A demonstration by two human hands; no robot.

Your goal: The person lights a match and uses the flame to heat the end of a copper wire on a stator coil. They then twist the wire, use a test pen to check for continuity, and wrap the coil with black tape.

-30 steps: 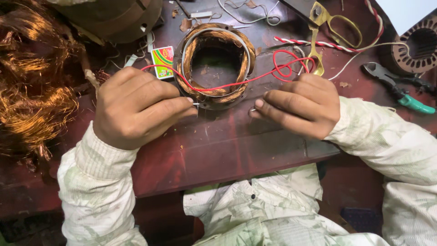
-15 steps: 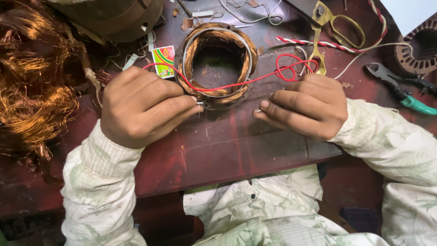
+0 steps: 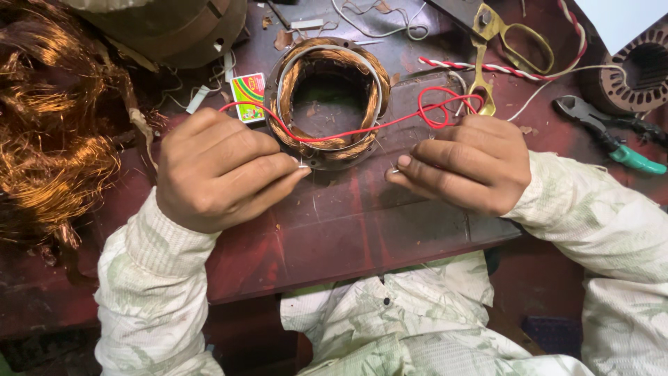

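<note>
- Left hand (image 3: 216, 170): fingers curled, thumb and forefinger pinched at their tips on something fine that could not be made out; it lay just left of the stator's near edge.
- Right hand (image 3: 463, 163): fingers curled, tips pinched toward the left hand; what it gripped was too thin to tell.
- Stator (image 3: 327, 101): one round ring of copper winding, glossy and ribbed, lying flat on the bench (image 3: 362, 223) between and just beyond the two hands.
- Red wire (image 3: 390, 125): one thin, smooth lead, crossing the stator's front and looped beside the right hand.
- Surroundings: a tangled mass of bare copper wire (image 3: 49, 132) at left; brass-coloured scissors (image 3: 497, 42) and one red-and-white twisted cord (image 3: 487, 67) beyond the right hand; green-handled pliers (image 3: 612, 139) and a second, slotted core (image 3: 637, 73) at right.
- The bench was dark red, worn and scratched.
</note>
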